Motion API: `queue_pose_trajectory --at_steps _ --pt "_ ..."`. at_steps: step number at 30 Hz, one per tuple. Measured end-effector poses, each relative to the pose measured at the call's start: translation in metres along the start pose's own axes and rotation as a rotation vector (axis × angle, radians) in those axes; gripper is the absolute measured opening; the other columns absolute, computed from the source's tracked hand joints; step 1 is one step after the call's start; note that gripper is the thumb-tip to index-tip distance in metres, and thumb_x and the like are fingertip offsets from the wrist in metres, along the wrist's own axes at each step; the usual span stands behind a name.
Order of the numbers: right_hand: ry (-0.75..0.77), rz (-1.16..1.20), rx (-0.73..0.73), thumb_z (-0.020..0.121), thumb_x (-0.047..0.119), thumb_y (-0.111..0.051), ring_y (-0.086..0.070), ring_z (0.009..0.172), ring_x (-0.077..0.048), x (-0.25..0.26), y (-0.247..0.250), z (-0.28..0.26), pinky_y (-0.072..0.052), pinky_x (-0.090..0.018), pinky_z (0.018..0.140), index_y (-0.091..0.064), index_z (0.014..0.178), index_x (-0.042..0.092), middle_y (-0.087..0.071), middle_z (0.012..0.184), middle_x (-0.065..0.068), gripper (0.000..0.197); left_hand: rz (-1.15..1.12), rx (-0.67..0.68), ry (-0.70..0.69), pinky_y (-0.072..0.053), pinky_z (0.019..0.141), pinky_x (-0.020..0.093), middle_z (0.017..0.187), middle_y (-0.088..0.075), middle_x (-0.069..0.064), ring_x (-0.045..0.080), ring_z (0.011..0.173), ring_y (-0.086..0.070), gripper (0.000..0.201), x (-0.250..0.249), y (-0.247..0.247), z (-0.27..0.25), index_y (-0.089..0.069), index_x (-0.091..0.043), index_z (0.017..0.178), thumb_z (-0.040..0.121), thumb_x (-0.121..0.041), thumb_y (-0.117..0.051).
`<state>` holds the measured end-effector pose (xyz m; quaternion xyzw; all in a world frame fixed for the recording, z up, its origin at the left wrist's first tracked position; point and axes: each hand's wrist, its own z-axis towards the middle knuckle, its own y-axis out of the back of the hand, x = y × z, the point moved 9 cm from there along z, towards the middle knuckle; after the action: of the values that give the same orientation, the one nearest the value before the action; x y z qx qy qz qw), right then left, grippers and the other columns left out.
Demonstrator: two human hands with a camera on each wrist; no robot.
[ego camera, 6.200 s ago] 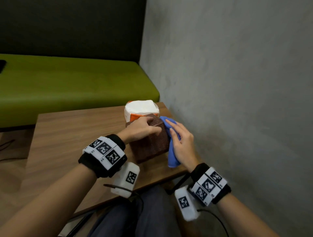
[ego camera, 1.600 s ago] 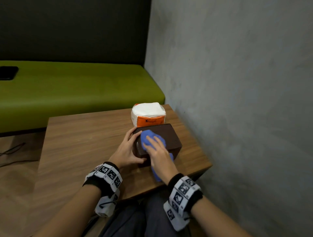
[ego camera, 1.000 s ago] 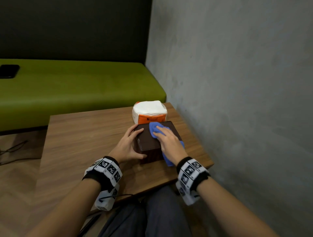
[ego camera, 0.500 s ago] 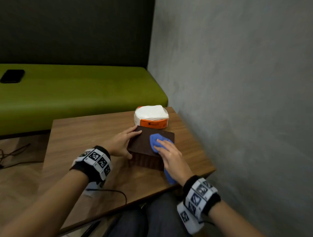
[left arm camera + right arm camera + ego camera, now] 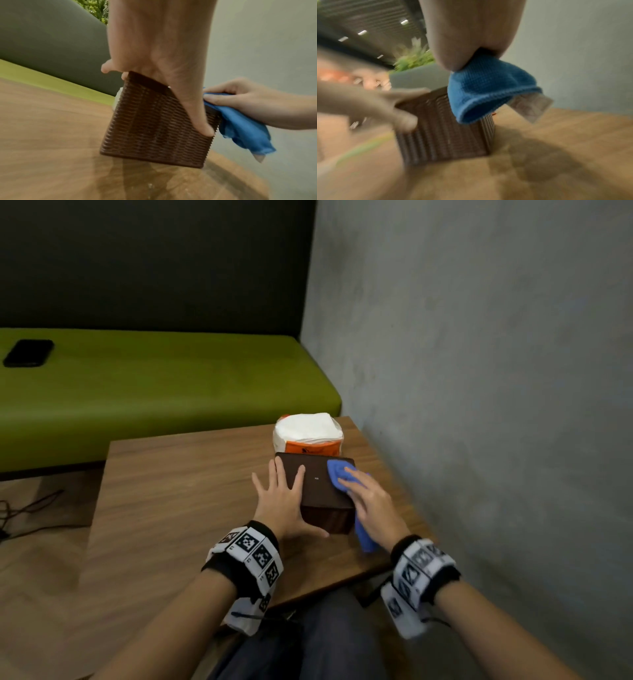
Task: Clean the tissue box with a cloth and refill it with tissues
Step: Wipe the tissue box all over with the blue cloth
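The brown woven tissue box (image 5: 320,496) stands on the wooden table (image 5: 178,491) near its right edge. My left hand (image 5: 286,498) lies on the box's left part, its fingers spread straight over the smooth top. Its thumb (image 5: 197,116) presses the woven near side (image 5: 150,132). My right hand (image 5: 371,505) holds a blue cloth (image 5: 335,470) against the top's far right corner. The rest of the cloth (image 5: 488,92) hangs below the palm beside the box. A pack of white tissues in orange wrap (image 5: 308,433) stands right behind the box.
A grey wall (image 5: 479,371) runs close along the table's right side. A green bench (image 5: 154,392) stands behind the table, with a black phone (image 5: 29,352) on it at the far left. Cables lie on the floor at the left.
My right hand has slid the cloth from the middle of the box top to its far right corner. My left hand has shifted nearer, now flat on the left part with the thumb on the near side.
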<state>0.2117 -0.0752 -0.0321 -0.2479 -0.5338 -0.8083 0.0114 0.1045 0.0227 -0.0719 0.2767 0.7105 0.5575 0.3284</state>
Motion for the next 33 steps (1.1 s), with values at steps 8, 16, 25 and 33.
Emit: queue_pose_trajectory --at_steps 8,16,25,33 --pt "0.227 -0.133 0.036 0.076 -0.011 -0.062 -0.052 0.122 -0.032 0.025 -0.007 -0.031 -0.037 -0.042 0.106 -0.064 0.113 0.006 -0.059 0.129 -0.014 0.040 0.079 0.000 -0.206 -0.001 0.117 0.050 0.156 0.009 0.020 0.031 0.146 0.006 0.100 0.015 0.006 0.002 0.003 -0.025 0.148 0.075 -0.068 -0.050" --pt "0.128 -0.153 0.046 0.075 -0.014 -0.058 -0.050 0.121 -0.035 0.035 -0.009 -0.030 -0.037 -0.045 0.104 -0.060 0.118 0.003 -0.056 0.130 -0.016 0.046 -0.119 0.179 -0.149 -0.003 0.117 0.053 0.157 0.004 0.017 0.029 0.146 0.005 0.093 0.009 0.030 0.004 0.005 -0.021 0.148 0.082 -0.028 -0.060" --pt "0.284 -0.176 0.019 0.066 -0.011 -0.051 -0.044 0.115 -0.027 0.044 -0.016 -0.042 -0.032 -0.038 0.104 -0.064 0.112 0.005 -0.061 0.125 -0.014 0.050 -0.040 -0.055 -0.231 0.005 0.118 0.041 0.158 0.005 0.011 0.023 0.147 0.006 0.101 -0.008 0.007 -0.010 0.000 -0.011 0.148 0.079 -0.057 -0.056" --pt "0.218 -0.060 0.143 0.084 -0.009 -0.052 -0.040 0.130 -0.029 0.053 -0.030 -0.030 -0.020 -0.034 0.115 -0.056 0.125 0.008 -0.049 0.138 -0.010 0.044 -0.088 -0.019 -0.366 0.005 0.118 0.032 0.159 0.003 0.004 0.017 0.147 0.004 0.101 0.001 0.013 -0.011 -0.003 -0.015 0.148 0.076 -0.048 -0.065"
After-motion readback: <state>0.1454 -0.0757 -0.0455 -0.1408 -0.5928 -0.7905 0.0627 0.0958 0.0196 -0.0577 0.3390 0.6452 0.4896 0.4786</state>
